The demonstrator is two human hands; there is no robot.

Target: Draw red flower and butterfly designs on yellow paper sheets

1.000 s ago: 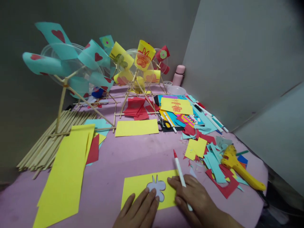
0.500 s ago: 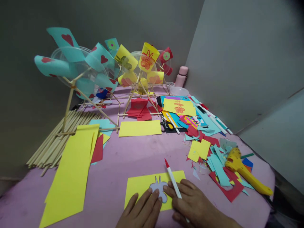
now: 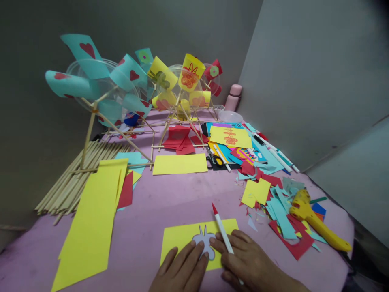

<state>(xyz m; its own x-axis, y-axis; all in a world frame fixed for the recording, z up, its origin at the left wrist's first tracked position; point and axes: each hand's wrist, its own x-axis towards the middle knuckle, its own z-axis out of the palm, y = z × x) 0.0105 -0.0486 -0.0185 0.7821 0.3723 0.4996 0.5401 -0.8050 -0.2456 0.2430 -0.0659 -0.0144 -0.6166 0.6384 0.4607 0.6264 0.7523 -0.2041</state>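
A small yellow paper sheet (image 3: 182, 239) lies on the pink table (image 3: 152, 202) at the near edge. On it rests a pale flower-shaped cutout (image 3: 203, 242). My left hand (image 3: 182, 269) lies flat with fingers stretched, its fingertips pressing the cutout's lower edge. My right hand (image 3: 247, 263) is closed round a white pen with a red cap (image 3: 221, 230). The pen slants up and away, and its lower end sits at the cutout's right side.
A long yellow sheet (image 3: 91, 223) lies at left beside a bundle of wooden sticks (image 3: 69, 182). Paper pinwheel models on stick frames (image 3: 100, 89) stand at the back. Scraps, scissors (image 3: 214, 160), pens and a yellow glue gun (image 3: 316, 221) crowd the right. Grey walls close both sides.
My right hand with the pen has shifted left to the cutout's right edge. The view has tilted slightly, so everything sits a little to the right. My left hand stays on the cutout.
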